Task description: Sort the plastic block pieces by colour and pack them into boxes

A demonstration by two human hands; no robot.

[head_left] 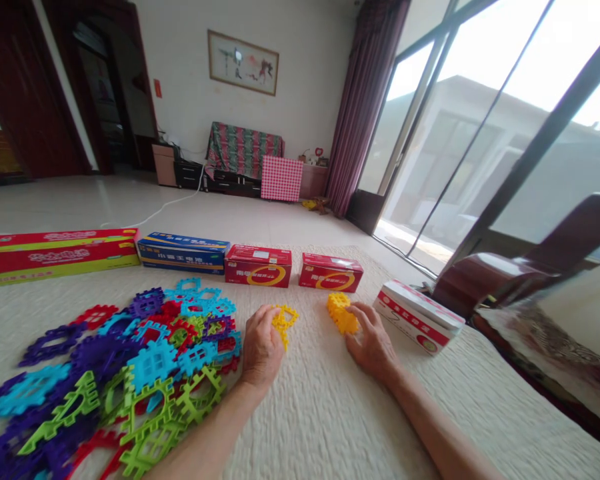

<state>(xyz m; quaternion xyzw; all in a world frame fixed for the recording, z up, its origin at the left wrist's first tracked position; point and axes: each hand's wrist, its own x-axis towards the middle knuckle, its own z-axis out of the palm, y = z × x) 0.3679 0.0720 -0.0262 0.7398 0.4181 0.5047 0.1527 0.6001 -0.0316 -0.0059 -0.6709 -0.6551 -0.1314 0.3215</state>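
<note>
Against the half-open right hand [373,345], a yellow stack [341,313] is resting, grip unclear; the curled left hand [261,348] is pinching other yellow pieces [281,323]; to its left, a mixed-colour pile [153,363] is lying unstacked.

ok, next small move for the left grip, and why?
I'd probably carry the yellow piece in the left grip across to the yellow stack. The colours match, the right grip is already at the stack, apparently steadying it, and only pale mat shows between the two.
</note>
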